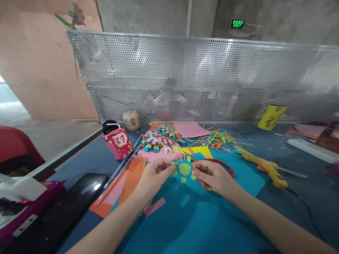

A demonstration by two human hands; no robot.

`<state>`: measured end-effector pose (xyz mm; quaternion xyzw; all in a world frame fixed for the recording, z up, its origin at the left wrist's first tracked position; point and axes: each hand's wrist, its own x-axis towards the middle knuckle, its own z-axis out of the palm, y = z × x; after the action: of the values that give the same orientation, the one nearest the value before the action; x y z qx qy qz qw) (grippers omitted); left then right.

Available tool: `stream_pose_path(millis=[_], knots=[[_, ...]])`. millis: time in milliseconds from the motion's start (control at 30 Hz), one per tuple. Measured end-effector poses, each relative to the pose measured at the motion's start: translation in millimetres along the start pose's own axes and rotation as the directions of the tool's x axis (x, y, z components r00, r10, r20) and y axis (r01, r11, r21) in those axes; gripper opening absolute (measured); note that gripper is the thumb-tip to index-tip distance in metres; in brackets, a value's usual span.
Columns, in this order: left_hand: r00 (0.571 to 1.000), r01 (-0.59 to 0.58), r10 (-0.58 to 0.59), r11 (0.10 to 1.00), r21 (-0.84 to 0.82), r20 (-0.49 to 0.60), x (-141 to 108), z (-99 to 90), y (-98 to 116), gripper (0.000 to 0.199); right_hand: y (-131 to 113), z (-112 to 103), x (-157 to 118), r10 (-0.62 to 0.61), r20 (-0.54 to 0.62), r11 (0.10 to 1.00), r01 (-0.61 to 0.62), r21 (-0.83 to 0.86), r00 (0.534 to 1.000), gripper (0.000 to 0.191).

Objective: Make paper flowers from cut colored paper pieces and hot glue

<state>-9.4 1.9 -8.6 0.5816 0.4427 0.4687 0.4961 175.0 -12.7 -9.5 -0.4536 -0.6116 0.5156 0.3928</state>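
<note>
A small paper flower (184, 169) with a green scalloped centre and green, blue and orange tabs is held up above a blue paper sheet (185, 225). My left hand (158, 172) pinches its left edge between thumb and fingers. On the opposite edge, my right hand (209, 173) grips it the same way. Red-handled scissors (230, 168) lie partly hidden behind my right hand. Beyond the flower sits a pile of multicoloured fringed paper pieces (159, 137). A curled pink strip (155, 207) rests on the blue sheet below my left hand.
A yellow glue gun (267, 169) with a cord lies right. A red drink carton (118, 143), orange paper (134, 178) and a black phone-like object (86, 190) are left. Paper shreds (221, 137) lie behind, before a perforated metal screen (169, 70). A yellow packet (271, 117) stands back right.
</note>
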Motion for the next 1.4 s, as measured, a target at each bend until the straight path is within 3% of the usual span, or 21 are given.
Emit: stream_pose_path(millis=[200,467,567,667,800,867,967,1167,1300,1400], knots=[[0.995,0.068,-0.068,0.998,-0.011,-0.078,2,0.8,3,0.023,4,-2,1,-0.053,0.008,0.992,0.054,-0.11,0.999,0.023],[0.986,0.105,-0.107,0.994,-0.027,-0.127,0,-0.8,1,0.026,9,-3,3,-0.046,-0.051,0.998,0.044,-0.044,0.998,0.026],[0.986,0.077,-0.083,0.996,-0.047,-0.147,2,-2.9,1,0.041,6,-2,4,-0.034,-0.127,0.999,0.035,0.006,0.991,0.029],[0.995,0.061,-0.063,0.998,-0.027,-0.073,2,-2.7,0,0.045,4,-2,6,-0.047,-0.178,0.997,0.058,0.059,0.983,0.034],[0.993,-0.011,0.006,0.999,0.042,0.114,-2,3.9,-8,0.029,4,0,7,-0.054,-0.175,0.993,0.071,0.091,0.983,0.038],[0.989,-0.04,0.036,0.999,0.027,0.147,-3,6.9,-10,0.023,4,1,6,-0.06,-0.138,0.992,0.074,0.099,0.989,0.036],[0.991,-0.069,0.072,0.997,-0.032,0.11,-1,6.0,-8,0.021,5,1,5,-0.071,-0.129,0.995,0.08,0.066,0.989,0.032],[0.988,-0.14,0.139,0.99,-0.018,-0.066,5,-8.5,6,0.025,11,-5,8,-0.073,-0.182,0.997,0.075,0.005,0.981,0.031],[0.984,-0.157,0.156,0.987,-0.011,-0.089,5,-14.1,7,0.029,19,-6,11,-0.042,-0.148,0.994,0.027,-0.102,0.988,0.034],[0.981,-0.163,0.165,0.986,0.032,-0.102,6,-15.7,4,0.029,22,-6,11,-0.092,-0.22,0.985,0.057,-0.161,0.971,0.034]])
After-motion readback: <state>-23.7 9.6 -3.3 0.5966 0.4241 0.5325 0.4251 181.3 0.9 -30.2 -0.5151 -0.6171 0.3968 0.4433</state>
